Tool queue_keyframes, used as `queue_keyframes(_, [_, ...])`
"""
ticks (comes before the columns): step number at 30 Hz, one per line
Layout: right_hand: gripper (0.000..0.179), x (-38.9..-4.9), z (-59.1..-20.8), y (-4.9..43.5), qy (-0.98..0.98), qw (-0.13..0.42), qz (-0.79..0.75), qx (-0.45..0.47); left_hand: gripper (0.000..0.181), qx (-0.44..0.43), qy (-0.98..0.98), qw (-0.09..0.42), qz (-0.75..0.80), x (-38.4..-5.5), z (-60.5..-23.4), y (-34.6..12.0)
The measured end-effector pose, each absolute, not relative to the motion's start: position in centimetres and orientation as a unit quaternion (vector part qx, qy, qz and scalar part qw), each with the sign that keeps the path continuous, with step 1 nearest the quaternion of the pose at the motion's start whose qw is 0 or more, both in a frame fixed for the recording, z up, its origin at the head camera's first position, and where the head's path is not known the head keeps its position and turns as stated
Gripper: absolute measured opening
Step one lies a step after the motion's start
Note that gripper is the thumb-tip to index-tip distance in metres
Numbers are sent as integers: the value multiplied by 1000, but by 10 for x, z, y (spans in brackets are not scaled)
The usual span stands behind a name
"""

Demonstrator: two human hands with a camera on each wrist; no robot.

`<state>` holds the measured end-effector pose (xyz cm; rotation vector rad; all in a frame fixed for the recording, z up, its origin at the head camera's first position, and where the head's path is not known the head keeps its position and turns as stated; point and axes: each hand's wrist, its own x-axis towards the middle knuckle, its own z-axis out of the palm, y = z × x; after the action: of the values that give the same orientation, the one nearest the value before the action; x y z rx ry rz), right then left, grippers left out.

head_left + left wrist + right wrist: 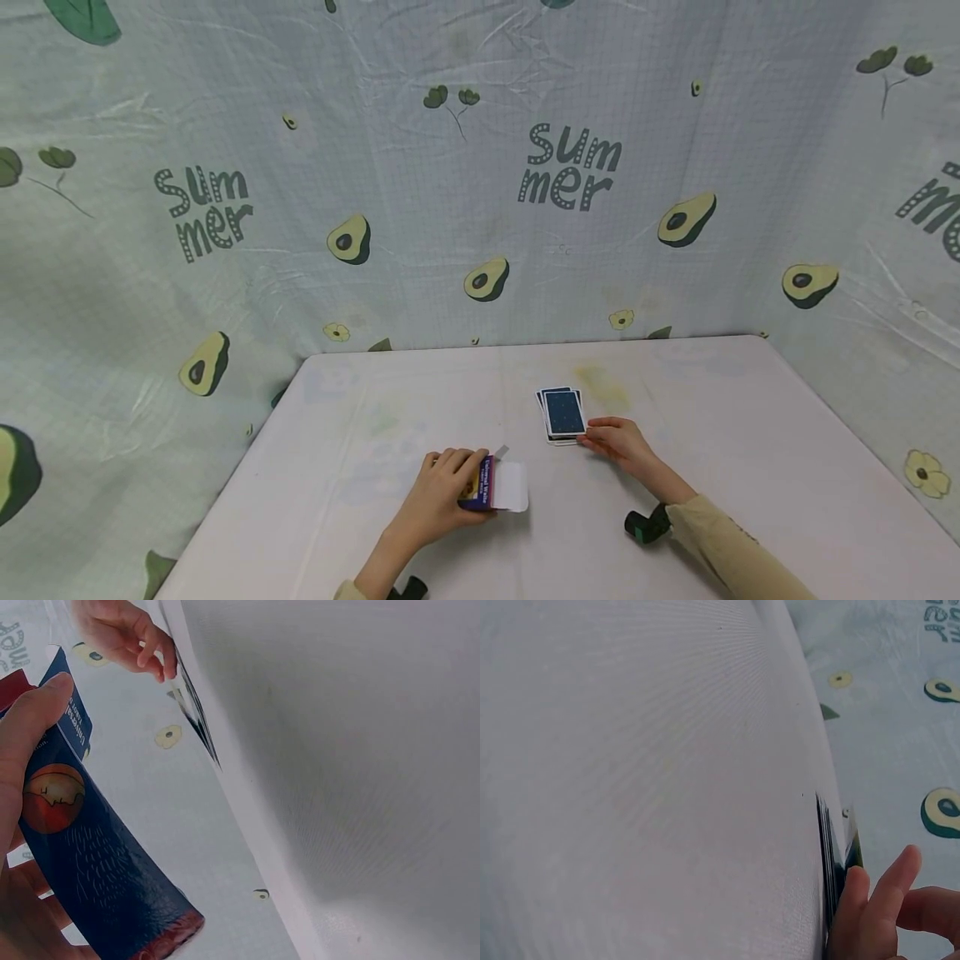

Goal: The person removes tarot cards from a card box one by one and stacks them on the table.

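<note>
My left hand (441,493) grips an upright dark blue tarot card box (477,492), its white end flap (512,487) folded open to the right. Close up in the left wrist view, the box (105,862) shows a red and orange face emblem, with the thumb along its edge. Ahead and to the right, a slightly fanned stack of blue-backed cards (564,413) lies on the table. At the stack's near right corner, my right hand (624,448) pinches a card. That card (853,844) tilts away from the stack beside the fingertips in the right wrist view.
The white-covered table (360,417) runs back to a pale cloth wall (405,183) printed with avocados and lettering. A black wrist camera (647,525) sits beneath the right wrist; another (408,588) shows by the left wrist.
</note>
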<state>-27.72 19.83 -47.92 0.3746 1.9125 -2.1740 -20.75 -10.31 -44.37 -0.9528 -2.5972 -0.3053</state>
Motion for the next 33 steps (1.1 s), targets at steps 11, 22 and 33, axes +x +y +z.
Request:
queue_keyframes(11, [42, -274, -477, 196, 665, 97, -726, 145, 78, -335, -919, 177, -108, -207, -442, -104])
queue_keyframes(22, [44, -267, -475, 199, 670, 103, -722, 135, 78, -336, -919, 172, -114, -208, -444, -105])
queue_keyframes(33, [46, -258, -474, 205, 658, 103, -740, 99, 79, -347, -912, 198, -96, -214, -447, -108])
